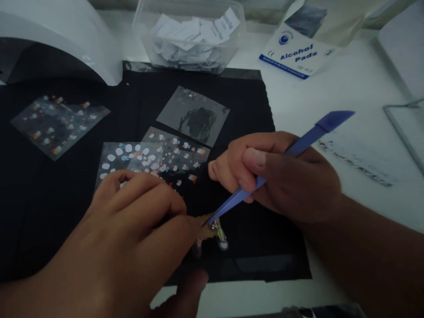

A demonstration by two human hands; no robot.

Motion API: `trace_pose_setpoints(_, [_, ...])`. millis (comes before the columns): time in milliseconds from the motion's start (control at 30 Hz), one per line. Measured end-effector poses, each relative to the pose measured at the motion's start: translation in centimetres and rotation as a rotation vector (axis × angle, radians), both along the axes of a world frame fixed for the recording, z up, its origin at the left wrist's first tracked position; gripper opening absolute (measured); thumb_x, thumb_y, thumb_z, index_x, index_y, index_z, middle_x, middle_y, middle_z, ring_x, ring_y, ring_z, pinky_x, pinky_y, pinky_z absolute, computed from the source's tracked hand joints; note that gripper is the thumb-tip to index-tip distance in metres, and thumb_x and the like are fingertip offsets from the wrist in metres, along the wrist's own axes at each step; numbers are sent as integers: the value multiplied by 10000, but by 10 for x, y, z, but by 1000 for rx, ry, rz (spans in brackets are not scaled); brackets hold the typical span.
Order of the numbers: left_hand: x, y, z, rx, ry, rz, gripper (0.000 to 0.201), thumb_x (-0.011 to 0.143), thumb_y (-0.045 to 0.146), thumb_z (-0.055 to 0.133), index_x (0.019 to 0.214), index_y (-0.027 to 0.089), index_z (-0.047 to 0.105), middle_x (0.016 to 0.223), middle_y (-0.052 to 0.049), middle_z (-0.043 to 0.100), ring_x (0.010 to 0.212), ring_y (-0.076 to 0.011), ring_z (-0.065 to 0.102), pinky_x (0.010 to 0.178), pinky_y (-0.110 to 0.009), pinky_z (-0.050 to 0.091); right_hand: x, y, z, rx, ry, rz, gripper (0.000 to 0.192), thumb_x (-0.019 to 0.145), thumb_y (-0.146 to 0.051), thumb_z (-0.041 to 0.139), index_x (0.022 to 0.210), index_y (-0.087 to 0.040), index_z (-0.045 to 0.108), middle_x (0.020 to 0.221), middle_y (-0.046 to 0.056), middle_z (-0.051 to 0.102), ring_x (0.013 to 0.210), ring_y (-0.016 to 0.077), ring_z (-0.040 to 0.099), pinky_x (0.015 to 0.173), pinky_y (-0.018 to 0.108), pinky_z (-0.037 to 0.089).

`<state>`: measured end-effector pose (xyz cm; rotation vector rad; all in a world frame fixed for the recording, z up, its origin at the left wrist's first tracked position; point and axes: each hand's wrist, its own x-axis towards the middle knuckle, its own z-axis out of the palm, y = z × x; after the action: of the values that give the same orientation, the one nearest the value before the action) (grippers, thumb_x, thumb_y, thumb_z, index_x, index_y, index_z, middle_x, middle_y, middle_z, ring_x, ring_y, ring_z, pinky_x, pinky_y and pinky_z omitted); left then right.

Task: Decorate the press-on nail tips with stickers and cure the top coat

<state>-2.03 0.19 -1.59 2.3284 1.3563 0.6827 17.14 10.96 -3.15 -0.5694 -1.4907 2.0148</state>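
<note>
My left hand (142, 234) is low in the middle, its fingers closed on a small yellowish piece (208, 232) that is mostly hidden. At that piece's right edge sits a shiny, clear decorated strip with a rounded end, which looks like a nail tip (221, 237). A second rounded end shows dimly beneath. From the right, my right hand (281, 172) grips a pair of blue tweezers (236, 198) between thumb and fingers. Their points touch the yellowish piece near my left fingertips, while the slanted wide end sticks up to the right.
Clear sticker sheets (179, 154) lie on the black mat (245, 101), with another sheet (59, 123) at left. Behind stand a white arched device (66, 31), a clear bin (188, 57) of alcohol pad packets and an alcohol pads box (298, 53). A wire frame (404, 132) is at right.
</note>
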Motion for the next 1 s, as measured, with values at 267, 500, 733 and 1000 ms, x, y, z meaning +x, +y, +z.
trace_pose_setpoints(267, [1,-1,0,-30,33,28,211,771,184,600,952,291,598,856,19,632,809,-240,555,726,-430,338,1,0,1,-3,-18,-3,387,896,-357,624,571,-157,562,504,-39,505,481,91,437,574,279,382])
trace_pose_setpoints(500, [0,-1,0,17,-21,45,151,780,190,596,906,271,620,850,3,617,807,-234,562,732,-428,363,8,7,-1,20,31,3,361,932,-331,551,610,-168,550,553,-31,525,489,89,437,595,292,398])
trace_pose_setpoints(733, [-1,2,2,-36,17,16,219,887,106,486,825,260,629,843,2,570,827,-206,507,726,-391,349,9,15,-4,-8,170,-3,358,929,-346,546,615,-173,545,497,-30,476,474,101,435,557,290,366])
trace_pose_setpoints(1000, [0,5,1,-92,10,-59,250,891,95,489,900,257,679,898,-41,560,868,-232,477,756,-432,339,11,17,-6,-1,203,-3,362,933,-356,536,621,-175,557,495,-32,478,468,104,433,539,285,361])
